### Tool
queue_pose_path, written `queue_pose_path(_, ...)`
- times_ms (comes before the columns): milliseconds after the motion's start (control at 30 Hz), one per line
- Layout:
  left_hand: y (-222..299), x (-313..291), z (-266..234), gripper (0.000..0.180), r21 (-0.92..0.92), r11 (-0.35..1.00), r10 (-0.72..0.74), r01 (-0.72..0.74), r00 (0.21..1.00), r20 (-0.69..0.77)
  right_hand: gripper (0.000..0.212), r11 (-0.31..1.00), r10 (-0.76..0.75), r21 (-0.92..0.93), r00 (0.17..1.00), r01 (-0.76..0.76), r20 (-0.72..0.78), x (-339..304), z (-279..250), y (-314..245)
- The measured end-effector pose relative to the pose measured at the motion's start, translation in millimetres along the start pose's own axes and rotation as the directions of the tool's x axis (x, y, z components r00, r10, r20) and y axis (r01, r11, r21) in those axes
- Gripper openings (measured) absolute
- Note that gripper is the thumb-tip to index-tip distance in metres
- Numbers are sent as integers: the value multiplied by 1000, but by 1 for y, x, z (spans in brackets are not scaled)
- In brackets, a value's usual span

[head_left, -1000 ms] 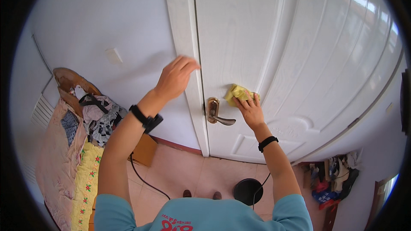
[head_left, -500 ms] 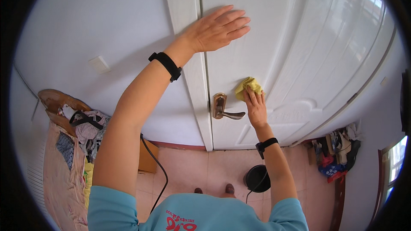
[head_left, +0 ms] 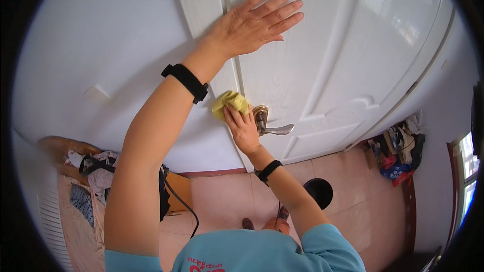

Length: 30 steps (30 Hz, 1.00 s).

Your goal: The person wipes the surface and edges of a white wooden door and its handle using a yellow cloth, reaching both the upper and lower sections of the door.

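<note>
My left hand [head_left: 252, 25] lies on the upper part of the white door [head_left: 297, 65], its fingers spread and nothing in them. Lower down, my right hand [head_left: 243, 131] presses a crumpled yellow cloth [head_left: 230, 105] against the white door frame [head_left: 222, 76], just left of the door handle [head_left: 277, 129]. That handle is a silver lever on a bronze-coloured plate. Its plate stands close to my right fingertips. Each wrist wears a black strap.
A black bucket [head_left: 318, 193] stands on the pink tiled floor [head_left: 222, 191]. Piled clothes and shoes [head_left: 398, 153] sit by the right wall. At left are a bed [head_left: 75, 221] with clothes on it and a light switch [head_left: 98, 93] on the wall. A black cable [head_left: 182, 201] hangs beside me.
My right hand has carried the cloth left, from the door panel right of the handle across to the door frame. My left hand stays on the door with its fingers spread wider.
</note>
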<state>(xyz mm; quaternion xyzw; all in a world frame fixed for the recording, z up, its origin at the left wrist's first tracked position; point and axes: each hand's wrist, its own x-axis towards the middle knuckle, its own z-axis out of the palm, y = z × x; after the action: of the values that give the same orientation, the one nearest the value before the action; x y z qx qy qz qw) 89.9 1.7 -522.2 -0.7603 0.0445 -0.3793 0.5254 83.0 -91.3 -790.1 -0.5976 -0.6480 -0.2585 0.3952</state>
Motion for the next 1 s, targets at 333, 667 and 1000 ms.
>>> queue_pose_path(333, 2, 0, 0, 68, -8, 1000, -1, 1, 1000, -20, 48, 999, 17, 23, 927, -27, 376, -123, 34, 22)
queue_pose_path(667, 0, 0, -5, 64, -32, 999, -12, 12, 1000, 6, 31, 967, 222, 195, 923, -166, -315, -18, -97, 38)
queue_pose_path(1000, -4, 3, -4, 36, -64, 998, 0, -2, 1000, -28, 13, 924, 371, -24, 910, -381, -186, -9, -76, 115)
